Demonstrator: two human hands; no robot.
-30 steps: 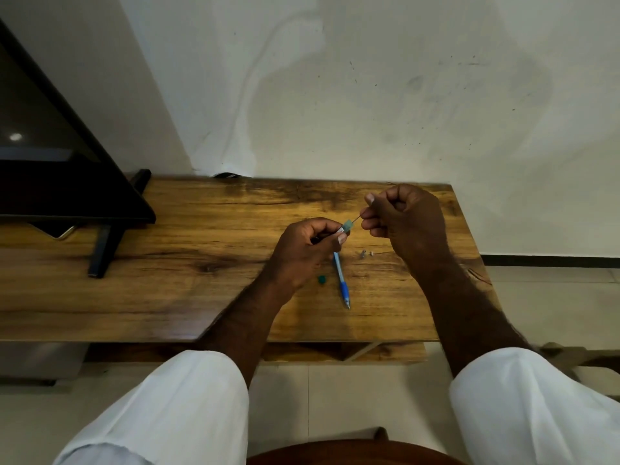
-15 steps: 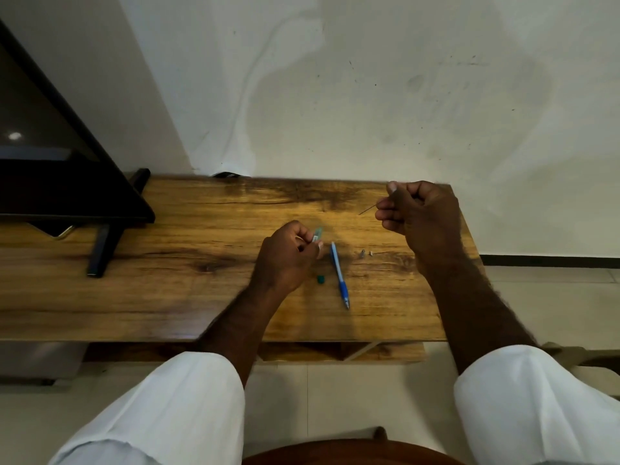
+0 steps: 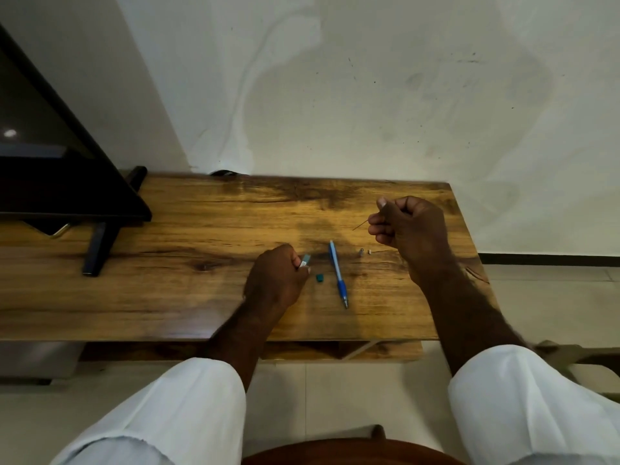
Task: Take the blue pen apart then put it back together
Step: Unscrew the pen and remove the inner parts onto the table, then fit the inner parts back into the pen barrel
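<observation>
The blue pen body [image 3: 338, 273] lies on the wooden table [image 3: 188, 297], tip towards me. My left hand [image 3: 276, 280] rests on the table just left of it, pinching a short pale-teal pen piece [image 3: 305, 260]. A small teal cap [image 3: 319, 278] sits between that hand and the pen. My right hand [image 3: 409, 229] hovers above the table's right part, fist closed on a thin dark rod [image 3: 359, 225] that sticks out to the left. Two tiny light parts [image 3: 365, 252] lie right of the pen.
A black screen on a stand [image 3: 97, 250] occupies the table's left end. The wall runs directly behind the table. The table's right edge is close beside my right forearm. A brown round seat edge [image 3: 335, 451] shows at the bottom.
My hands have drawn apart. The left hand went down and left to the table with the teal piece. The right hand rose rightward, pulling the thin rod out.
</observation>
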